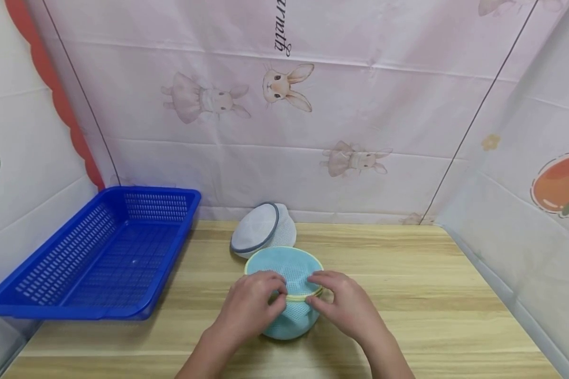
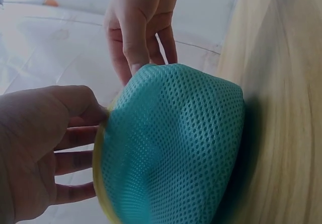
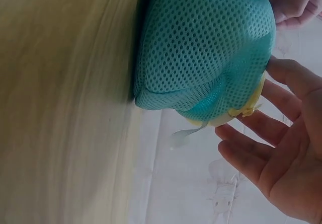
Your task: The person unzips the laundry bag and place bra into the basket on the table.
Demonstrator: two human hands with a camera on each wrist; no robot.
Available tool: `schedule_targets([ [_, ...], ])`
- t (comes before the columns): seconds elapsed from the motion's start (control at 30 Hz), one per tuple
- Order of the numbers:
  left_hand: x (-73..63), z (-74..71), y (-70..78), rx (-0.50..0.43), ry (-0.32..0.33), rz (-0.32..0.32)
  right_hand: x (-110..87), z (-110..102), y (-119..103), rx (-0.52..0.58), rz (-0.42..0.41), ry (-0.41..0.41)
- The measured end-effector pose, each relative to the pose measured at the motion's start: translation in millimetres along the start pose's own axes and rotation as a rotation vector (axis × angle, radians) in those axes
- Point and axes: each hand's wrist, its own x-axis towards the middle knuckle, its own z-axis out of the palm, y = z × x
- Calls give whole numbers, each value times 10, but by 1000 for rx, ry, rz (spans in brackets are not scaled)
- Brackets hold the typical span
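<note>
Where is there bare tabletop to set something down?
Widest bare patch: wooden tabletop between the right hand and right wall. A narrower strip separates the blue basket from the left hand. Crowded middle: teal mesh bag, with white mesh bag close behind.

Teal bag (image 2: 171, 148) partly beyond wrist views

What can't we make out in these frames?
Left hand: left wrist view, fingertips hidden behind the teal bag.
White bag: head view, near side partly hidden by the teal bag.
Pale strip: right wrist view, too blurred to identify.
Wall lettering: head view, cut off by the top edge.
</note>
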Motion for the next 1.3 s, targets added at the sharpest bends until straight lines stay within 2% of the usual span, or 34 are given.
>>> schedule_targets([
  [0.2,6,14,21,-16,61,28,20,38,-28,-13,-30,55],
  [0.33,-4,11,18,-42,79,31,42,62,-41,57,4,124],
  [0.47,-7,9,14,-26,117,42,58,72,-52,164,73,206],
  [0.63,2,22,16,28,220,92,75,69,-72,288,201,288],
  [0.7,-1,33,11,36,239,105,86,67,-66,355,259,318],
  [0.8,-16,48,0,33,179,106,101,67,-27,501,340,356],
  [0.97,-36,75,-13,9,-65,61,112,99,87,830,474,388],
  [1.03,-35,82,-13,-10,-142,40,102,131,136,974,541,384],
  [1.17,-43,89,-9,-12,-211,44,62,227,220,1209,631,299],
  [1.3,-65,100,-22,11,-258,68,39,338,265,1276,623,131],
])
